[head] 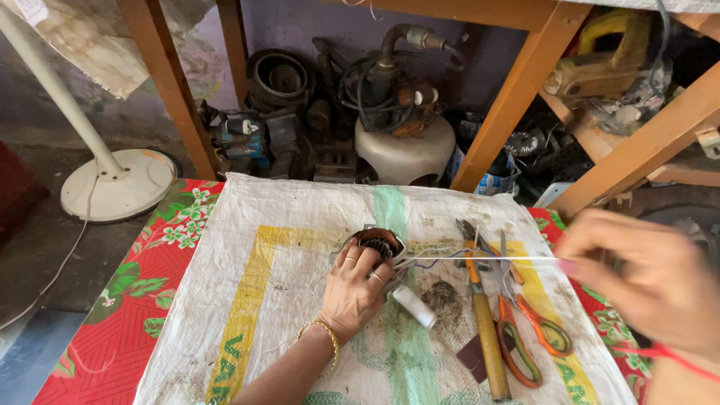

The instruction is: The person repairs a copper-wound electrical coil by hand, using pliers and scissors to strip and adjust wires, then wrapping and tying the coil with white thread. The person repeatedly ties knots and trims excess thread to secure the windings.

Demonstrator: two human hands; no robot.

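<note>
Centrally, left hand point(356, 289): clamped over a small motor stator point(377, 244), a round piece with a dark toothed core and coppery windings, pressed down on the woven sack point(285, 300) near the middle of the work surface. Rings on two fingers, beaded gold bracelet at the wrist.

Right hand point(645, 277): blurred, raised at the right edge, fingers pinched on a thin pale thread point(487, 259) drawn taut from the stator across to it. A red band circles that wrist.

Step in hand, judged: tying or lacing the windings, with the thread pulled tight. The next pull would call for steady tension while the stator is kept from shifting.

Beside the left hand, nearer right: white cylindrical spool point(415, 307), lying tilted. Further right: pliers with yellow-orange handles point(486, 330), long and straight; orange-handled scissors point(529, 337), loops toward the viewer; a dark flat scrap near the pliers.

Sack: white plastic weave, stained, with yellow and green bands, spread over a red floral cloth point(127, 315).

Far side: wooden bench legs point(517, 90), a heap of dark motor parts and cables, a white rounded housing point(405, 150). Far left: white fan stand base point(116, 184).
</note>
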